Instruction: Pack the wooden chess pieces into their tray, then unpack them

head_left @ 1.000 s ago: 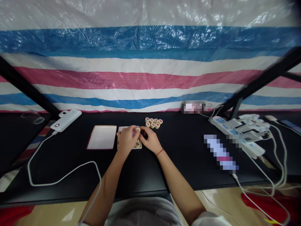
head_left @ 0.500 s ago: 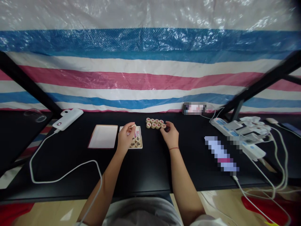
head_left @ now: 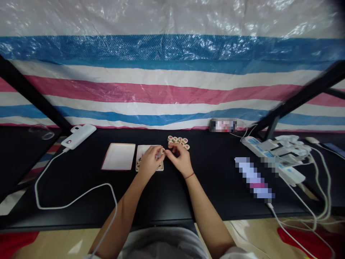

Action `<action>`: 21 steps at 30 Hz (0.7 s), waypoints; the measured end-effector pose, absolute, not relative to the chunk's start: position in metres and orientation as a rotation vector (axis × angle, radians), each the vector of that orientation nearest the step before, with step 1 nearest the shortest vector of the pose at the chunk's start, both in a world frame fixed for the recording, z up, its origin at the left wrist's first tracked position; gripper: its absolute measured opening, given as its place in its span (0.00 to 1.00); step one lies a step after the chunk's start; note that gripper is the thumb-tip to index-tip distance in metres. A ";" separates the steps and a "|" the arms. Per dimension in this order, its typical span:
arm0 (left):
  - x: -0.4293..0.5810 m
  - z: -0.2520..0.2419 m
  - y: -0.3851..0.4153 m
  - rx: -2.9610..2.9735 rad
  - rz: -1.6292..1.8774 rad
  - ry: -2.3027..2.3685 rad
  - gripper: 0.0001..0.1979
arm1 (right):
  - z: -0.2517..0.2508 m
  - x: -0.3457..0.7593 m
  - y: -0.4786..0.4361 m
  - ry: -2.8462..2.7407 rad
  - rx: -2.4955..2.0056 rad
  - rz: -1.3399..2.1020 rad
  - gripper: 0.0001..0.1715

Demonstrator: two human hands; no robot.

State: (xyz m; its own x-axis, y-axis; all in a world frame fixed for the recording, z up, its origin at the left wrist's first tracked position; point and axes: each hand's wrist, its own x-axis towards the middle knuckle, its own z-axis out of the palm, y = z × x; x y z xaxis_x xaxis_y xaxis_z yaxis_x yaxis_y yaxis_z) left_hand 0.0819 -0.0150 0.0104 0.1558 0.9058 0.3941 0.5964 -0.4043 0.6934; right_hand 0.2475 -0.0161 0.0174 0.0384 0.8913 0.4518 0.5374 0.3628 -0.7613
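A small white box tray [head_left: 140, 150] holding round wooden chess pieces lies on the black table, with its empty lid [head_left: 119, 156] to its left. My left hand [head_left: 150, 162] rests over the tray, fingers pinched on one chess piece [head_left: 162, 150] at its right edge. My right hand [head_left: 180, 158] sits just right of it, fingertips curled and meeting the left hand's at that piece. Behind my right hand, several chess pieces with red characters [head_left: 178, 141] lie in two short rows on the table.
A white power bank [head_left: 78, 135] with a looping cable [head_left: 67, 205] lies at the left. Power strips with plugs and cords [head_left: 280, 154] crowd the right side. A striped tarp [head_left: 172, 90] hangs behind the table. Black frame bars slant at both sides.
My right hand went out to the rows of pieces behind, then came back left to meet the left hand over the tray's right edge. The row gained a piece.
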 end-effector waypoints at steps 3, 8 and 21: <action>0.083 0.007 -0.015 2.144 1.094 1.399 0.12 | 0.020 0.229 -0.022 -1.701 -1.210 0.548 0.13; 0.080 0.007 -0.015 2.225 1.097 1.385 0.17 | 0.007 0.256 -0.009 -1.428 -1.375 0.465 0.16; 0.073 0.012 -0.012 2.175 1.120 1.466 0.14 | -0.033 0.314 0.009 -1.305 -1.854 0.225 0.20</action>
State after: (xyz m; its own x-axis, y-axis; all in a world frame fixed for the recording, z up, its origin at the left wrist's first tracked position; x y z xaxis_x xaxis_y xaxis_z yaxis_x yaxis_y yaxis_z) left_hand 0.0733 -0.0121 0.0120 0.1807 0.8797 0.4398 0.6554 -0.4411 0.6131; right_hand 0.3136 0.0091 -0.0329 0.4426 0.8440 0.3030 0.6941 -0.1085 -0.7117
